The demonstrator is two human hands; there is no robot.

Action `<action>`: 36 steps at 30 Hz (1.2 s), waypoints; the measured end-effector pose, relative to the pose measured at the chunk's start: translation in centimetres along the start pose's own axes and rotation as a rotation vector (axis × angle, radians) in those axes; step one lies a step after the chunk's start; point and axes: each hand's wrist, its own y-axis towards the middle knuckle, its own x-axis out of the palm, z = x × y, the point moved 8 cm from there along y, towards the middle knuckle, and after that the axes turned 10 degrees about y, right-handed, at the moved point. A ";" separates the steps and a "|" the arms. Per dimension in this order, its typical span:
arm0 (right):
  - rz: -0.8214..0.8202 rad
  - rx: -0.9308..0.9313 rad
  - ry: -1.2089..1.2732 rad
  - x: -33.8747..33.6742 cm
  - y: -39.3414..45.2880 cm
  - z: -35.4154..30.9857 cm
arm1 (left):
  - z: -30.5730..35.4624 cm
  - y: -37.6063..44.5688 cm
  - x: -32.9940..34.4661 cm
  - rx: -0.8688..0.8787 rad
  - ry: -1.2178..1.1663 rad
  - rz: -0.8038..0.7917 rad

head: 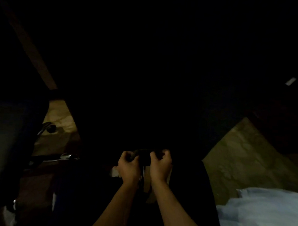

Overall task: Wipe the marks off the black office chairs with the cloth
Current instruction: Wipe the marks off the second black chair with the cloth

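Dimly lit room, two hands at a black chair

Very dark room with a pale marbled floor (243, 153). Left hand (128, 165) and right hand (160, 164) sit side by side, fingers curled around a dark cloth (143, 156) between them, against the black chair (145, 95). Another chair (8, 139) stands at left.
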 end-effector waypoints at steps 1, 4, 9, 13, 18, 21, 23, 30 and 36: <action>-0.014 0.040 0.024 -1.0 0.6 0.2 | -0.4 -0.4 1.1 -0.049 -0.012 -0.023; -0.050 0.123 0.101 -3.5 2.7 0.6 | -1.1 -1.3 4.1 -0.154 -0.051 -0.075; -0.006 0.177 0.144 -7.0 6.1 -0.3 | 1.4 -3.4 7.7 -0.218 -0.114 -0.089; 0.060 0.150 0.204 -9.5 8.6 -1.7 | 4.1 -5.7 10.0 -0.237 -0.160 -0.076; 0.056 0.092 0.219 -11.4 10.2 -4.2 | 6.4 -7.0 11.5 -0.210 -0.121 -0.037; 0.073 0.084 0.225 -12.2 10.7 -5.8 | 8.2 -8.0 11.6 -0.220 -0.180 -0.008; 0.107 0.044 0.227 -12.9 10.9 -7.8 | 9.9 -8.7 11.8 -0.188 -0.228 -0.001; 0.095 -0.278 0.370 -14.2 10.3 -18.8 | 17.9 -9.8 11.9 0.000 -0.570 -0.017; 0.068 -0.226 0.277 -14.2 10.4 -16.5 | 16.3 -10.2 11.4 0.032 -0.279 -0.001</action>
